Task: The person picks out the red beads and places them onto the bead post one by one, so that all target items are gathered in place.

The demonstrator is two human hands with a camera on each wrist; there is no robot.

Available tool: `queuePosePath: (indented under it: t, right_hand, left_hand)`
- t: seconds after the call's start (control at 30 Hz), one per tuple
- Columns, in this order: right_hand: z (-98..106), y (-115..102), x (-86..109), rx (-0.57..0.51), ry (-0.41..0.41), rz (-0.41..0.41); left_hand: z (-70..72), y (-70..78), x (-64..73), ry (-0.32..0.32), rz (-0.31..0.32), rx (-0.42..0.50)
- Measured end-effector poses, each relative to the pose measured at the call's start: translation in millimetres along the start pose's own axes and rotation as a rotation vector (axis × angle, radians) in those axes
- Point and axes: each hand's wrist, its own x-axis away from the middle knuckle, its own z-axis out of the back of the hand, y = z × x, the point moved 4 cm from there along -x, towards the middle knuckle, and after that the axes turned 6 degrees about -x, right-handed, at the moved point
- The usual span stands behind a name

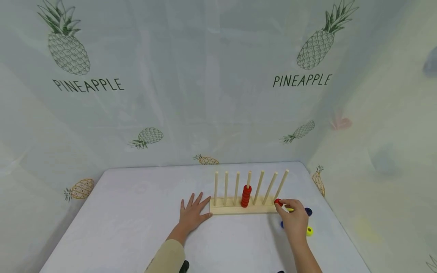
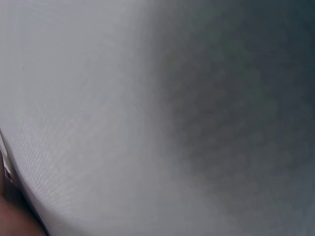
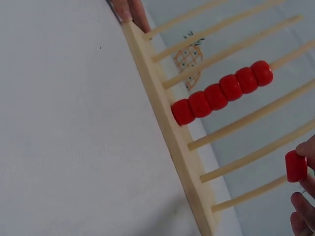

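Observation:
A wooden peg rack (image 1: 227, 209) with a row of several upright pegs stands on the table. Several red beads (image 1: 246, 197) are stacked on its middle peg. My left hand (image 1: 192, 217) lies with fingers spread on the table, its thumb and fingertips at the rack's left end. With thumb and fingertips my right hand (image 1: 294, 220) pinches a single red bead (image 3: 296, 166). That bead overlaps the rightmost peg (image 3: 251, 194) in the right wrist view. The left wrist view holds mostly blurred pale and dark surfaces, with a bit of skin at lower left.
Around my right hand lie loose beads, partly hidden by it: a dark blue bead (image 1: 308, 211), a yellow bead (image 1: 309, 231), a blue bead (image 1: 282, 224) and another yellow bead (image 1: 290, 209). Behind the white table (image 1: 136, 212) hangs a pineapple-print curtain (image 1: 211, 94).

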Motion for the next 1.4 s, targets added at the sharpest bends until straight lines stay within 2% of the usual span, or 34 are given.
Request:
queuePosePath:
  t: [0.23,0.53,0.8,1.13,1.4]
  right_hand:
    - [-3.2,-17.2,-0.2,-0.022,0.001,0.089]
    - [-2.7,-34.2,0.1,-0.024,-0.026,0.169]
    - [-3.2,-51.1,-2.9,-0.061,-0.052,0.234]
    - [-1.9,-70.8,-7.2,-0.100,-0.120,0.224]
    - [-0.7,-86.2,-15.6,-0.124,-0.127,0.287]
  left_hand:
    - [-1.2,-2.3,1.4,0.027,-0.012,0.001]
    - [6.4,3.9,6.1,0.006,-0.031,0.002]
    - [3.1,0.8,5.6,-0.006,-0.010,-0.038]
    - [8.3,5.5,4.4,-0.027,-0.013,-0.003]
    - [5.2,2.7,5.0,0.015,-0.028,-0.013]
